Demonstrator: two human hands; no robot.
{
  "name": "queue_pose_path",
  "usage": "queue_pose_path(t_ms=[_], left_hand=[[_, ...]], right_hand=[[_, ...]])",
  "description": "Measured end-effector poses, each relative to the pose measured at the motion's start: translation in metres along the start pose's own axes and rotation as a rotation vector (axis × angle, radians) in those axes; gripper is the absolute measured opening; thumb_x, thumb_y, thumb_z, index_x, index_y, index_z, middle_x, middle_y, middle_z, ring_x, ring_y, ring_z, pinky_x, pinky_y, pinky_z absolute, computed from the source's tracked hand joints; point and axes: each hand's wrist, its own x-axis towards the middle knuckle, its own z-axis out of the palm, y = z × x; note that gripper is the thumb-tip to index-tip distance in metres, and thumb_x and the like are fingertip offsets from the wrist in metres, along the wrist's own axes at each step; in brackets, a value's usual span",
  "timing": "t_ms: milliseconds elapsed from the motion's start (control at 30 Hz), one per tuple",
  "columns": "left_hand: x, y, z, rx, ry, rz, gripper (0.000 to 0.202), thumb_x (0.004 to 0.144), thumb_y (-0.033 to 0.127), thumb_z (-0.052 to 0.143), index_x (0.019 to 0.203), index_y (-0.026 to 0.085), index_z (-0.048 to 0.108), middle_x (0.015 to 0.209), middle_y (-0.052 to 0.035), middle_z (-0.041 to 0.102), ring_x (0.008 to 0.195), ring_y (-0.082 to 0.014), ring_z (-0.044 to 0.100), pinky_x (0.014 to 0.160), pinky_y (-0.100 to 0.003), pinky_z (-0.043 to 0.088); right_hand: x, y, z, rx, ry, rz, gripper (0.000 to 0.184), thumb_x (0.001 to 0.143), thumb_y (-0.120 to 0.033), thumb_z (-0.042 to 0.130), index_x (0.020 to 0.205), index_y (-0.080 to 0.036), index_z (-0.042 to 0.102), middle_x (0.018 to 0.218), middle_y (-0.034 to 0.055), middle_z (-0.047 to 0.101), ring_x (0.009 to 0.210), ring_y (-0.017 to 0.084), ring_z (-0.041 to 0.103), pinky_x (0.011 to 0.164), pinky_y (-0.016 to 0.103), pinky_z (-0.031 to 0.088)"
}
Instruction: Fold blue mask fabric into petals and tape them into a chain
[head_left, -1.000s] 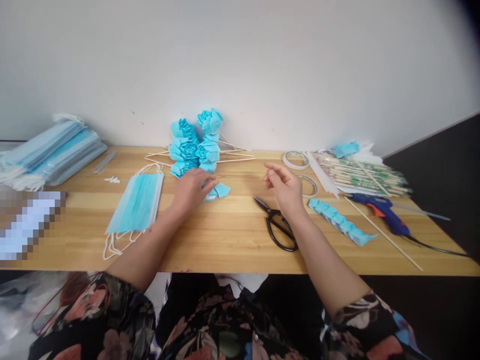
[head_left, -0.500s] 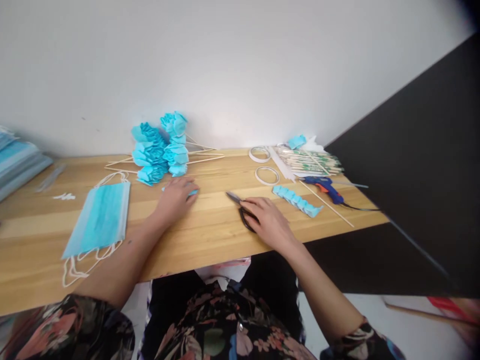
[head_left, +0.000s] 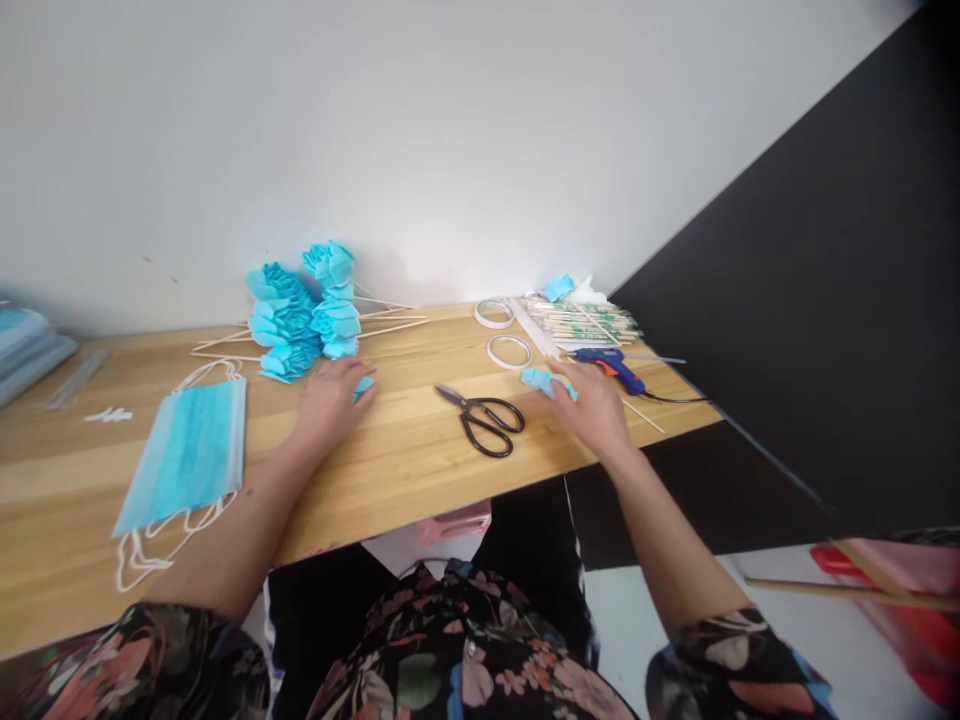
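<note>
Blue folded strip (head_left: pixel 538 381), scissors (head_left: pixel 466 405) between hands (head_left: pixel 330 400) (head_left: pixel 594 408)

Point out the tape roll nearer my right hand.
The front roll, nearer the scissors; the other roll lies farther back, toward the wall.

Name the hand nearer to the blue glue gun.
Right. The right hand is close beside the glue gun, at the folded blue strip; the left hand is well off leftward, past the scissors.

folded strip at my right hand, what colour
Light blue; the folded strip shows best in head view.
</note>
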Motion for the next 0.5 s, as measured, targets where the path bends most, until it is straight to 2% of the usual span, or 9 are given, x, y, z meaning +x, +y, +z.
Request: queue_pose_path(t_ms=[67, 133, 300, 367, 500], left_hand=[[0.001, 0.003, -0.003, -0.003, 0.037, -0.012, 0.036, 0.091, 0.033, 0.048, 0.114, 0.015, 0.069, 0.124, -0.0163, 0.066, 0.114, -0.0336, 0.059, 0.099, -0.048, 0.044], [0.002, 0.006, -0.006, -0.017, 0.074, -0.027, 0.035, 0.092, 0.033, 0.047, 0.114, 0.015, 0.069, 0.124, -0.0167, 0.065, 0.115, -0.0334, 0.059, 0.1, -0.048, 0.044], [0.002, 0.01, -0.007, -0.103, 0.117, -0.056, 0.031, 0.092, 0.031, 0.048, 0.109, 0.018, 0.07, 0.121, -0.0138, 0.067, 0.114, -0.0307, 0.06, 0.1, -0.047, 0.045], [0.001, 0.011, -0.007, -0.134, 0.126, -0.059, 0.029, 0.092, 0.031, 0.049, 0.107, 0.019, 0.07, 0.121, -0.0121, 0.068, 0.114, -0.0294, 0.06, 0.099, -0.046, 0.046], [0.0, 0.016, -0.007, -0.197, 0.159, -0.057, 0.027, 0.092, 0.03, 0.049, 0.104, 0.02, 0.071, 0.117, -0.011, 0.07, 0.112, -0.0277, 0.062, 0.099, -0.045, 0.047]], right_hand=[[0.013, 0.019, -0.005, -0.077, -0.14, 0.096, 0.04, 0.095, -0.027, 0.046, 0.127, -0.011, 0.064, 0.124, 0.0167, 0.069, 0.117, 0.032, 0.062, 0.1, 0.045, 0.047], [0.023, 0.028, -0.006, -0.096, -0.218, 0.111, 0.04, 0.092, -0.032, 0.053, 0.125, -0.012, 0.065, 0.121, 0.0165, 0.071, 0.112, 0.032, 0.065, 0.094, 0.042, 0.049], [0.041, 0.026, -0.003, -0.119, -0.425, 0.165, 0.042, 0.083, -0.038, 0.066, 0.119, -0.017, 0.067, 0.117, 0.013, 0.073, 0.108, 0.03, 0.067, 0.083, 0.034, 0.049], [0.044, 0.026, -0.002, -0.124, -0.466, 0.198, 0.039, 0.081, -0.038, 0.067, 0.113, -0.017, 0.069, 0.114, 0.0118, 0.074, 0.104, 0.03, 0.068, 0.079, 0.033, 0.048], [0.043, 0.026, -0.008, -0.097, -0.464, 0.195, 0.031, 0.079, -0.04, 0.067, 0.101, -0.019, 0.069, 0.103, 0.0091, 0.075, 0.092, 0.026, 0.068, 0.072, 0.031, 0.046]])
